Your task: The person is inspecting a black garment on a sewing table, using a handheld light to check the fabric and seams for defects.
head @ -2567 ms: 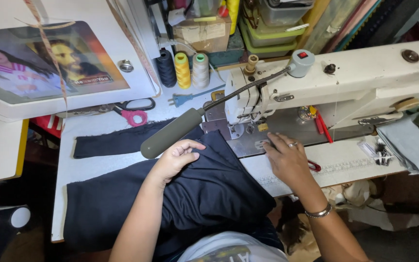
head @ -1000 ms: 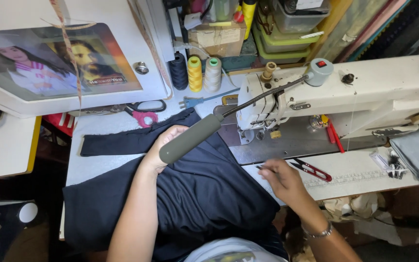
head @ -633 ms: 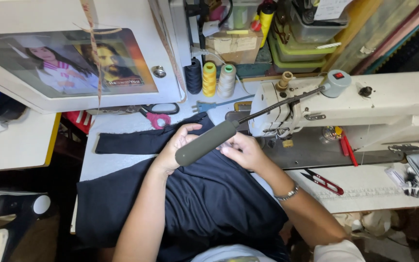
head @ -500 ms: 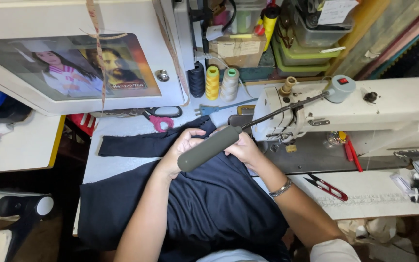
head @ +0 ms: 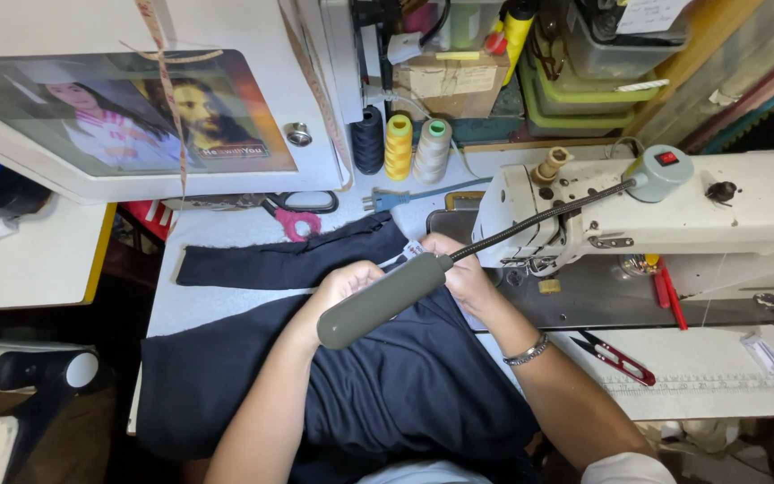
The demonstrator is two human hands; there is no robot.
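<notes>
While both hands meet at the middle of the table, the dark cloth (head: 387, 385) spreads from the person's lap up over the white table (head: 217, 233), with a long black strip (head: 270, 264) of it lying flat toward the scissors (head: 297, 215). The left hand (head: 347, 282) curls closed on a fold of the cloth near its upper edge, and the right hand (head: 463, 273) pinches the same edge just beside it, so the seam seems held taut between them for a close look. A small white tag (head: 412, 249) shows at that edge, between the two hands.

A grey lamp head (head: 382, 300) on a gooseneck (head: 539, 220) hangs right over the hands, likely bent there to light the work in front of the sewing machine (head: 674, 215). It covers most of the fingers, so I cannot tell exactly how they lie or what fine thing, if any, they pick at.

Three thread cones (head: 400, 148), black, yellow and pale, stand at the back within reach. Red snips (head: 615, 357) lie on the table to the right, well apart from the hands. The needle area is hard to make out behind the lamp arm, and the cloth's lower part runs out of view at the bottom edge.
</notes>
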